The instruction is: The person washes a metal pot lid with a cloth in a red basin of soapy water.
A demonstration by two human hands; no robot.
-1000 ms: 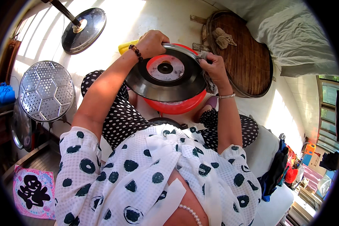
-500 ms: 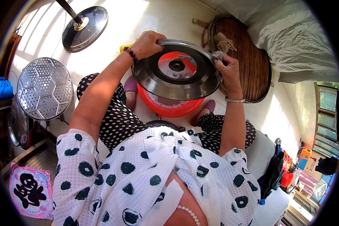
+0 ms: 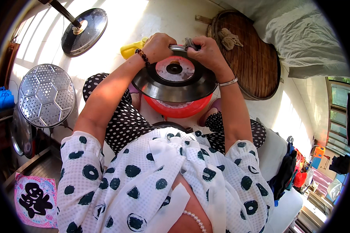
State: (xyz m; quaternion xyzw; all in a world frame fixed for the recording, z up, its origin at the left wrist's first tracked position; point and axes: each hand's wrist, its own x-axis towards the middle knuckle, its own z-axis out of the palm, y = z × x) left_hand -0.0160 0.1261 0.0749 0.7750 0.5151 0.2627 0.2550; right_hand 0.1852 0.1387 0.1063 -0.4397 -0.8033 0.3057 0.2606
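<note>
A round pot lid [image 3: 173, 92] with a steel rim, a see-through middle and a dark knob is held tilted above a red basin [image 3: 179, 112] of sudsy water. At the lid's far edge, my left hand [image 3: 158, 47] is closed round the rim. My right hand [image 3: 208, 54] pinches a grey cloth [image 3: 189, 43] against that same edge, close beside the left hand. Part of the basin is hidden under the lid, though red and suds show through its middle.
A yellow bottle [image 3: 130, 49] lies beyond my left wrist. On the left stand a perforated steel steamer tray [image 3: 46, 95] and a pole's round black base [image 3: 90, 29]. A brown woven tray [image 3: 256, 58] with a balled rag [image 3: 230, 39] is at the far right.
My right hand has slid with the cloth along the rim, from the right side to the far edge near my left hand. The lid has shifted slightly left.
</note>
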